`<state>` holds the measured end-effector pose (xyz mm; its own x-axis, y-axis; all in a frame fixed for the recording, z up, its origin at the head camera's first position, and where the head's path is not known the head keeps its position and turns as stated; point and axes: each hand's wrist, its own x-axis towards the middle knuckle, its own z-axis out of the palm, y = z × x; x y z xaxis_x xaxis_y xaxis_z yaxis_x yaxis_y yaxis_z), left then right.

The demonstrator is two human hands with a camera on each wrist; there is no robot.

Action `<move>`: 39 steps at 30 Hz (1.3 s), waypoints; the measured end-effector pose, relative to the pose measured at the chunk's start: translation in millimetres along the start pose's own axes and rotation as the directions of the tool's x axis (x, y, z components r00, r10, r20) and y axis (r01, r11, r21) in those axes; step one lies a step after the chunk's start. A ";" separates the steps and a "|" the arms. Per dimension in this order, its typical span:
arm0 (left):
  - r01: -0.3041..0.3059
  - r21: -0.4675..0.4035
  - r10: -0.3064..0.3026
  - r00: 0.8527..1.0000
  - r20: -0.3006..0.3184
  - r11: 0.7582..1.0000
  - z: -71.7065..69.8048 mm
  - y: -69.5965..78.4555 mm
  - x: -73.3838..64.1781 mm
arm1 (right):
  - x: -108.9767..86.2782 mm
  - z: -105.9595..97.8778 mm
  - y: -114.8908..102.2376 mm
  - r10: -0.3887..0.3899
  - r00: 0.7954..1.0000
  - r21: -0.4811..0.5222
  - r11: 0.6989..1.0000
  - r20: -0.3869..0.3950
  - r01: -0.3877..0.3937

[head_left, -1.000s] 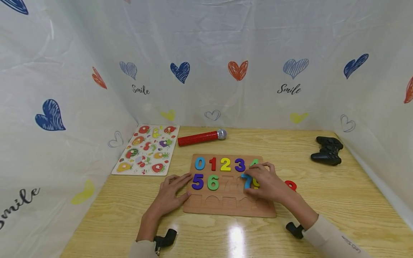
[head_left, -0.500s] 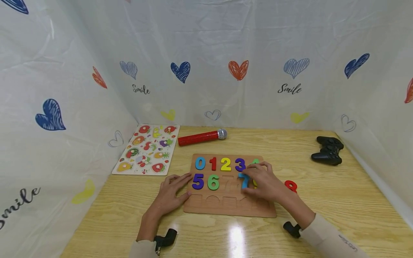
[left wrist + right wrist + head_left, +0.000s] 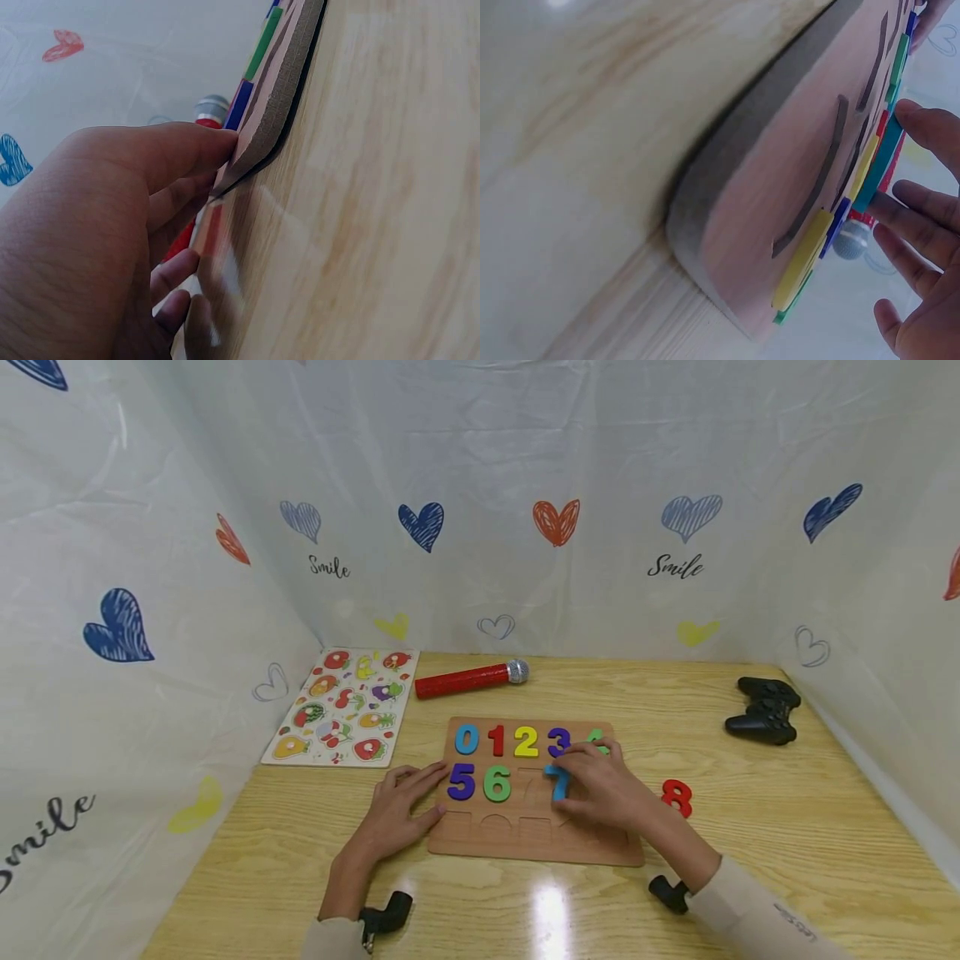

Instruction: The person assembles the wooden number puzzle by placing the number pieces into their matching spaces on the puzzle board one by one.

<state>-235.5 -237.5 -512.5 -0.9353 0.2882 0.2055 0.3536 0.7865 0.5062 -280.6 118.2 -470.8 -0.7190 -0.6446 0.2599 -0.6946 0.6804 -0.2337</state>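
A wooden number board [image 3: 468,842] lies on the table with colourful digits in it. My left hand [image 3: 397,810] rests at its left edge, thumb and fingertips touching the wood. Between the thumb and fingers of my right hand [image 3: 603,789] is a blue number 7 [image 3: 560,783], held over the second row, right of the green 6 [image 3: 497,783]. In the right wrist view the blue piece [image 3: 881,165] stands slightly above the board. Beyond it a yellow digit [image 3: 802,259] sits near the board's end; the hand hides it in the head view. The red 8 [image 3: 677,798] lies right of the board.
A red microphone [image 3: 468,680] lies behind the board. The fruit puzzle board [image 3: 337,710] is at the back left. A black game controller [image 3: 763,712] lies at the right. A white curtain with hearts [image 3: 495,552] hangs around the table.
My right hand has moved left with the blue 7, toward the recess beside the 6. More of the red 8 shows now. The left hand has stayed in place.
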 end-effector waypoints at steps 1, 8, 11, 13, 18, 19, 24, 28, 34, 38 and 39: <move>0.000 -0.003 0.000 1.000 0.000 1.000 0.0 0.0 -0.2 | 0.6 0.3 -0.6 0.000 1.000 0.001 1.000 0.004 0.000; -0.006 -0.006 0.006 1.000 -0.003 1.000 0.1 0.0 -0.3 | 2.9 2.2 -3.5 -0.009 1.000 0.011 1.000 0.006 0.009; -0.003 -0.001 0.003 1.000 -0.001 1.000 -0.1 -0.2 -0.1 | 5.1 3.0 -4.9 -0.011 1.000 0.018 1.000 0.011 0.011; -0.002 0.002 0.002 1.000 0.003 1.000 -0.3 -0.4 0.0 | 6.8 3.7 -5.9 -0.014 1.000 0.020 1.000 0.017 0.014; -0.001 0.000 0.001 1.000 0.011 1.000 -0.2 -1.3 -0.1 | 11.5 5.8 -7.7 -0.025 0.999 0.021 0.999 0.031 0.024; -0.001 -0.001 0.001 1.000 0.011 1.000 -0.3 -1.4 -0.2 | 12.4 5.9 -8.3 -0.026 0.999 0.022 0.999 0.032 0.025; 0.001 0.003 -0.001 1.000 0.010 1.000 -0.7 -1.3 0.3 | 16.3 8.8 -11.0 -0.027 0.999 0.023 0.999 0.039 0.026; 0.003 0.003 -0.003 1.000 0.015 1.000 -0.8 -1.6 1.0 | 20.0 11.7 -13.9 -0.016 0.999 0.022 1.000 0.047 0.015; -0.003 0.009 0.003 1.000 0.017 1.000 0.0 -1.7 1.0 | 25.5 17.0 -16.6 -0.021 0.998 0.003 1.000 0.052 0.021; -0.007 0.011 0.007 1.000 0.005 1.000 0.3 -1.3 1.2 | 29.9 18.5 -18.4 0.006 0.998 -0.027 1.000 0.067 -0.005; -0.005 0.012 0.005 1.000 0.005 1.000 0.2 -1.4 1.3 | 31.3 18.5 -19.3 0.015 0.997 -0.035 0.999 0.069 -0.013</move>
<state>-237.2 -238.1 -513.2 -0.9336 0.2945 0.2039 0.3579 0.7915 0.4955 -290.2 78.5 -475.5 -0.7294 -0.6569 0.1908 -0.6841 0.7003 -0.2040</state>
